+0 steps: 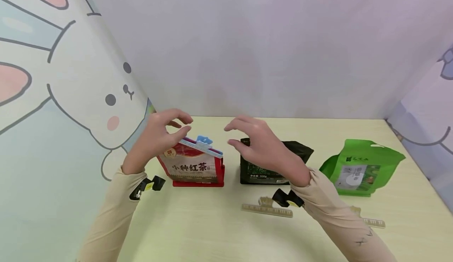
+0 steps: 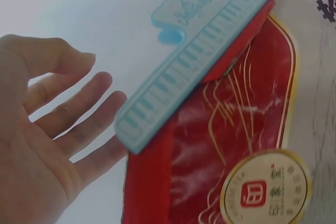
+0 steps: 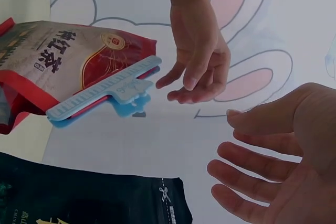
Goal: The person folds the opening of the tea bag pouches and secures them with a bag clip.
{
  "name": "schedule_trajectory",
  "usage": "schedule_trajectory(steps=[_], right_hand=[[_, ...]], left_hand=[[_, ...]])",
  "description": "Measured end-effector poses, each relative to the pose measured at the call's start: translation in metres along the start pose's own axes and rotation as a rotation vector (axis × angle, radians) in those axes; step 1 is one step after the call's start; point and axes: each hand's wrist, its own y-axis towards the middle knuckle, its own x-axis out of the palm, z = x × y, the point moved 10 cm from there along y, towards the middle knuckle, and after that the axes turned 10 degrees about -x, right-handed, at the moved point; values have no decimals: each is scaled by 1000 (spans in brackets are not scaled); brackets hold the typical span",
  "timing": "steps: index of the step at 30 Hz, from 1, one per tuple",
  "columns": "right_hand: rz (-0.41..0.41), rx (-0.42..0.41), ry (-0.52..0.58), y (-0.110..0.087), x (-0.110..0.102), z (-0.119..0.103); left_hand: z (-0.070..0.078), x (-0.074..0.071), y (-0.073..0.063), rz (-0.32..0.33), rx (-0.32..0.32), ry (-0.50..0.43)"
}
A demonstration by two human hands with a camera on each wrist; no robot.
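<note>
A red and beige tea bag (image 1: 192, 167) stands on the table at the left, its top closed by a light blue piano-key clip (image 1: 201, 147). Beside the clip's left end is my left hand (image 1: 155, 134), thumb and fingers apart and loosely bent; in the left wrist view nothing lies between them. My right hand (image 1: 263, 144) hovers in front of a black tea bag (image 1: 260, 171) and hides part of it. Its thumb and fingers are spread, holding nothing, as the right wrist view shows. The black bag (image 3: 94, 195) has a dashed cut line near its top edge.
A green bag (image 1: 368, 167) stands at the right on the pale table (image 1: 198, 230). One brown piano-key clip (image 1: 267, 210) lies in front of the black bag; another clip (image 1: 374, 223) is partly behind the right sleeve. Curtain-like walls with rabbit drawings (image 1: 88, 96) enclose the table.
</note>
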Motion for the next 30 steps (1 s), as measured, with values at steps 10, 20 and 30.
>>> schedule_trajectory(steps=[10, 20, 30], right_hand=[[34, 22, -4, -16, -17, 9], [60, 50, -19, -31, -34, 19], [70, 78, -51, -49, -46, 29]], left_hand=[[9, 18, 8, -46, 3, -32], [19, 36, 15, -79, -6, -101], [25, 55, 20, -124, -19, -149]])
